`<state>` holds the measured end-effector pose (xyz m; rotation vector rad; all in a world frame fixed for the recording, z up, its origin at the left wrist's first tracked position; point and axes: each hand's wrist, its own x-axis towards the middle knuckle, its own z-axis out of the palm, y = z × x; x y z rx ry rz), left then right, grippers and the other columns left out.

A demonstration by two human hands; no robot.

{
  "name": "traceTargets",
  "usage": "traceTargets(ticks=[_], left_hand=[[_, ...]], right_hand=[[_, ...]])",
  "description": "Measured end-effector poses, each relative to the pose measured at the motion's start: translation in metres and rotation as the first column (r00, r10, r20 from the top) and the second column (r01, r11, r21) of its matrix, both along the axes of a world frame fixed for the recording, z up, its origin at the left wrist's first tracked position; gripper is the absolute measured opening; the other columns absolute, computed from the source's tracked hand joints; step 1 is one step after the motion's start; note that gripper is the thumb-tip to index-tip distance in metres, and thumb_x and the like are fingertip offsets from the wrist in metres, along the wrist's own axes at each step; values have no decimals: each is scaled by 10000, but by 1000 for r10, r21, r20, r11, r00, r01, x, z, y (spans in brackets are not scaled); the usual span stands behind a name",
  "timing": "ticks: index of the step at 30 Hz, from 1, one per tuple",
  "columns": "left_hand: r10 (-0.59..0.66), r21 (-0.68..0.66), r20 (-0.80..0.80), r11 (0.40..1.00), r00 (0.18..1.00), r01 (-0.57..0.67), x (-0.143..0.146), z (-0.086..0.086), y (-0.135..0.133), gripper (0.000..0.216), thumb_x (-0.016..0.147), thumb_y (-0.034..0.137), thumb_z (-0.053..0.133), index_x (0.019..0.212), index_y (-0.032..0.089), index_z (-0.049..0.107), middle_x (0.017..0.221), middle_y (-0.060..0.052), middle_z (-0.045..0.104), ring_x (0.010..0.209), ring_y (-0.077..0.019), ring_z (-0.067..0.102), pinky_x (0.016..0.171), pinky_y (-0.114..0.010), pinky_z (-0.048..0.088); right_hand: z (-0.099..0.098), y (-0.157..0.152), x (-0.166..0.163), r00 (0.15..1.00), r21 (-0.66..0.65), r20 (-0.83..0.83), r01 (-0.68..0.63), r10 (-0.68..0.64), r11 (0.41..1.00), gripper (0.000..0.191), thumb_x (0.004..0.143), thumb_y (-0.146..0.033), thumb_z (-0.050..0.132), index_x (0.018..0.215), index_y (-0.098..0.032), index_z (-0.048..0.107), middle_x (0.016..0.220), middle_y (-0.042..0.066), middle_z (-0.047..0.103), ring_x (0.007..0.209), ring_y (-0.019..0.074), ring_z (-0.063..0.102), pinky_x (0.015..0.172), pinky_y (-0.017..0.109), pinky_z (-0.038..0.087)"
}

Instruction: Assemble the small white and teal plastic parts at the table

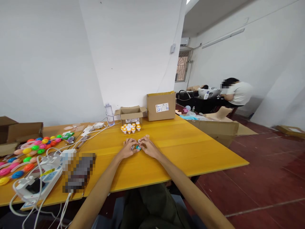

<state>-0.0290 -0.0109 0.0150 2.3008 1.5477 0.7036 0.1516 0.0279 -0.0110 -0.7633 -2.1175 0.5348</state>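
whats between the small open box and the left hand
In the head view, a cluster of small white-and-orange pieces stands just before the small open box, then a strip of yellow tabletop up to the left hand.

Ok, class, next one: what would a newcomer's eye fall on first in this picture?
Probably the heap of brightly coloured plastic pieces on the left of the yellow-orange table. Next, near the middle, the left hand and right hand meet around a small teal piece. Beyond them, a cluster of orange-and-white pieces stands before a small open carton.
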Motion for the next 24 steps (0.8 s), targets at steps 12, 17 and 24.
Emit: traceTargets(ticks=[12, 17, 24], left_hand=[[20, 22, -9, 1000, 1000, -20, 1, 0, 0, 218, 779, 345, 681, 990, 296, 654, 1125, -16, 578, 1092, -253, 448, 956, -417, 332], [44, 27, 1, 999, 999, -44, 3, 1, -2, 261, 736, 368, 727, 972, 287, 649, 1098, -13, 584, 1083, -255, 454, 940, -399, 338], [-27, 27, -8, 999, 1000, 27, 0, 2, -4, 325, 778, 365, 676, 1100, 342, 647, 1164, -15, 571, 1110, -259, 447, 955, -408, 338]], right_hand=[[5, -4, 0, 998, 40, -51, 44, -42, 998, 163, 819, -88, 541, 773, -220, 625, 979, 47, 612, 980, 188, 590, 888, 351, 467], [11, -6, 5, 996, 42, -29, 80, -79, 996, 140, 839, -126, 536, 755, -214, 606, 884, 35, 605, 891, 179, 586, 827, 316, 465], [17, -4, 26, 991, -83, 85, 112, -105, 990, 100, 808, -136, 561, 739, -202, 588, 787, 1, 594, 672, 137, 556, 686, 269, 450]])
